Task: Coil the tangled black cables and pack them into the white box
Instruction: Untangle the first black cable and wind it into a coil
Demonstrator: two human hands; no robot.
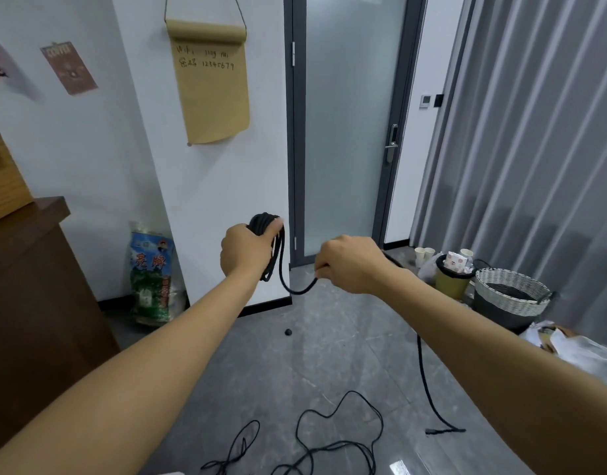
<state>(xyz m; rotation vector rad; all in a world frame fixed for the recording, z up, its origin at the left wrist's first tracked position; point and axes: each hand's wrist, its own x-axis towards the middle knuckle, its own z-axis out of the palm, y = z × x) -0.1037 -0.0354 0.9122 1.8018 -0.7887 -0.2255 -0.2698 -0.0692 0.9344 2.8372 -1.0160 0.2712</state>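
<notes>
- Baskets (pixel 511 293) and a bin (pixel 454 277) stand at the right by the curtain (pixel 535 149); a bag (pixel 151 275) leans on the wall at the left beside a cabinet (pixel 31 286).
- Loose cables (pixel 340 437) lie tangled on the floor (pixel 329 354), nothing over them.
- Left hand (pixel 247 250), arm stretched forward, is closed round a coil (pixel 264 222), thumb pressed on top.
- Right hand (pixel 350 264) is fisted on the same cable, which sags between the hands and trails past the right forearm to the floor.
</notes>
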